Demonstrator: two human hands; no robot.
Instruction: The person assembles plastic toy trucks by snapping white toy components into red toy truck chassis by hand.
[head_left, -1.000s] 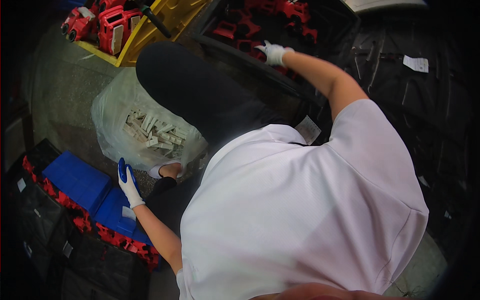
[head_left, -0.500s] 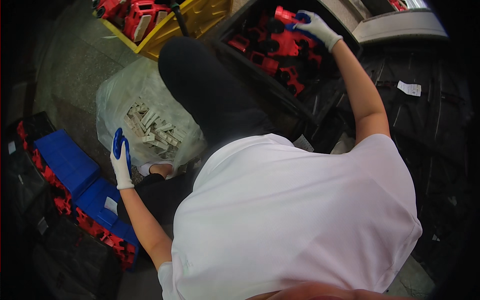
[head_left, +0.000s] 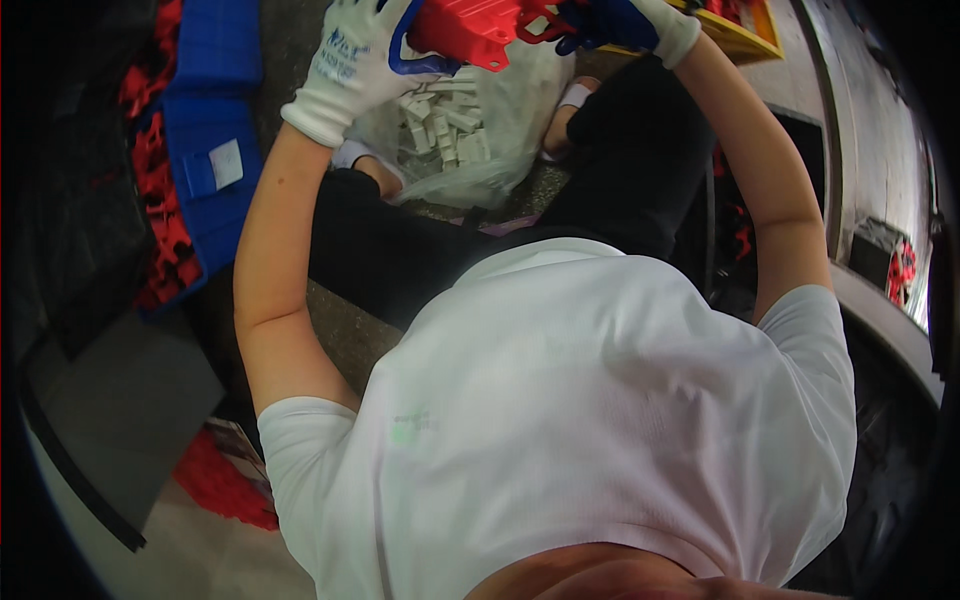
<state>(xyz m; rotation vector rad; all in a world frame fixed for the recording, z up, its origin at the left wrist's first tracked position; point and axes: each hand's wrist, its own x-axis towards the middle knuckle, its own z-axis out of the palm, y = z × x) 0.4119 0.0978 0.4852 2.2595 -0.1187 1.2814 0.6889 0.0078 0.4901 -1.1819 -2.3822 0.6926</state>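
A red plastic toy vehicle (head_left: 468,32) is held up between my two gloved hands at the top of the picture, cut off by the upper edge. My left hand (head_left: 365,60), in a white glove with blue coating, grips its left side, the thumb stretched along beneath it. On the right, the blue-coated fingers of my right hand (head_left: 630,25) close on the toy's open, frame-like end. Below the toy stands a clear plastic bag (head_left: 515,155) of small whitish blocks (head_left: 445,130), between my feet.
Blue bins (head_left: 215,125) stand at the left beside a row of red parts (head_left: 160,180). A yellow crate (head_left: 745,38) with red pieces is at the upper right. Dark crates (head_left: 70,200) line the left side, and a red heap (head_left: 225,480) lies at the lower left.
My right hand has left the black crate of red toys and come over the bag with a toy vehicle. My left hand has risen and taken hold too. The view has turned.
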